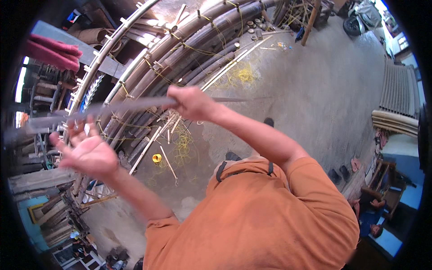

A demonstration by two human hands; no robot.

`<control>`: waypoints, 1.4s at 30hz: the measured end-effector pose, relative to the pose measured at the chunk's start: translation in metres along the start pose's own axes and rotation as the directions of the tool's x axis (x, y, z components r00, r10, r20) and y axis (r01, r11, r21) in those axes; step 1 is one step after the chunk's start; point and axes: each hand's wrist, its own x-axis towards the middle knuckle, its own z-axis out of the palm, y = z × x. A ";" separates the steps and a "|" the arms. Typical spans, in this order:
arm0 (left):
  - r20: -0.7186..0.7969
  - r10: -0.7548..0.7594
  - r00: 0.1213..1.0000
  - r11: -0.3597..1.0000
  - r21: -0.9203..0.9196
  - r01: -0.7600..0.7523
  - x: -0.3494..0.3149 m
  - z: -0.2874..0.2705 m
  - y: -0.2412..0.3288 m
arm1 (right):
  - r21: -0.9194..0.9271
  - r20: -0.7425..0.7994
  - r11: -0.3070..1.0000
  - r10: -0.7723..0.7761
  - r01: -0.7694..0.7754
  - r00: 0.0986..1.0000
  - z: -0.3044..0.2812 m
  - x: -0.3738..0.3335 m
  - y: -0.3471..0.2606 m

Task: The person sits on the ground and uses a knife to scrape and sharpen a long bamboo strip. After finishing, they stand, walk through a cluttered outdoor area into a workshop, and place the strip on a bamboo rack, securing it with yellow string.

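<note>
My right hand [191, 103] is closed around a long, thin, dark pole [135, 105], which runs across in front of me and is smeared by motion. Its material cannot be made out. Palm up and fingers spread, my left hand [92, 153] sits just below the pole's left part; whether the fingertips touch it is unclear. Beyond both hands curve long bent bamboo poles [180, 48], bound at intervals with yellow twine. One outer curved rail [108, 42] carries a row of short pale pegs.
Tangled yellow twine [183, 141] and a yellow roll [156, 158] lie on the concrete floor [310, 85]. Pale strips [168, 164] are scattered nearby. A red cloth [54, 51] hangs at the left. Corrugated sheets [398, 90] lean at the right; a person [371, 220] is at the lower right.
</note>
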 end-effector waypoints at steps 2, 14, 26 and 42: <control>-0.091 -0.225 0.970 0.974 0.001 0.226 -0.029 -0.013 -0.040 | 0.044 -0.067 0.994 0.100 -0.097 0.993 -0.037 0.029 -0.027; -0.605 -0.767 -0.212 0.496 -0.770 0.402 -0.355 -0.246 -0.148 | 0.915 -0.342 0.398 0.856 -0.070 0.387 -0.154 -0.051 0.068; -0.988 0.010 0.153 0.954 0.055 0.294 -0.179 -0.289 -0.008 | 0.106 0.478 -0.244 0.863 -0.964 -0.166 0.040 -0.245 0.157; -0.590 0.618 0.520 0.503 0.805 0.314 -0.136 -0.260 -0.065 | 0.766 0.167 -0.199 0.980 -0.611 -0.110 -0.094 -0.321 0.154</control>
